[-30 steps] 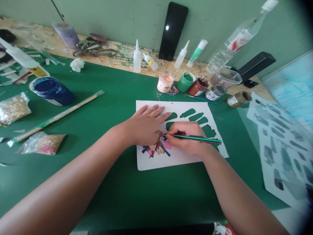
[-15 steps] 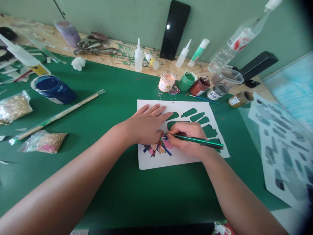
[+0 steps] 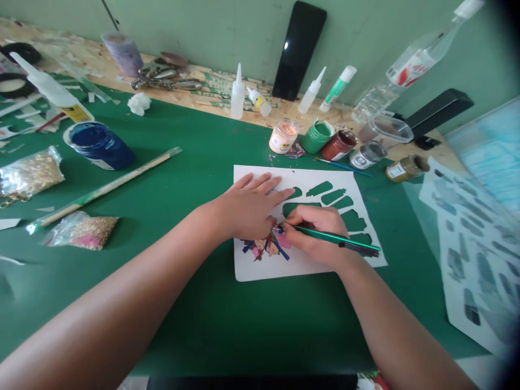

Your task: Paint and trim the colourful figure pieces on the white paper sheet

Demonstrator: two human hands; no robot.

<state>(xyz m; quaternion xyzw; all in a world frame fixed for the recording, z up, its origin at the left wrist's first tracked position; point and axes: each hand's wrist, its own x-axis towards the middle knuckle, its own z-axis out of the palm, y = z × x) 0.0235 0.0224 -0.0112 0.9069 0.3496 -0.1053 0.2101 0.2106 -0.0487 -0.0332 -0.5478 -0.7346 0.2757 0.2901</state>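
Observation:
Flat on a white sheet with cut-out shapes (image 3: 260,269) lies my left hand (image 3: 254,208), its fingers spread and pressing the paper. My right hand (image 3: 317,230) pinches a slim green-and-black pencil (image 3: 337,240), which slants up to the right. The pencil's tip is close to my left thumb, and its exact contact is hidden by the fingers. Small coloured paper scraps (image 3: 266,246) in pink, blue and red are piled on the sheet below my left hand. Green table shows through the holes at the sheet's right side.
Open paint jars (image 3: 339,145) stand behind the sheet, with a thin brush (image 3: 343,166) before them. To the left are a blue paint jar (image 3: 108,149), a wrapped stick (image 3: 109,187) and a bag of beads (image 3: 91,230). Another cut-out sheet (image 3: 459,309) lies right.
The whole scene has shifted slightly to the right in view. Both hands keep nearly the same places on the sheet, and the pencil stays in my right hand.

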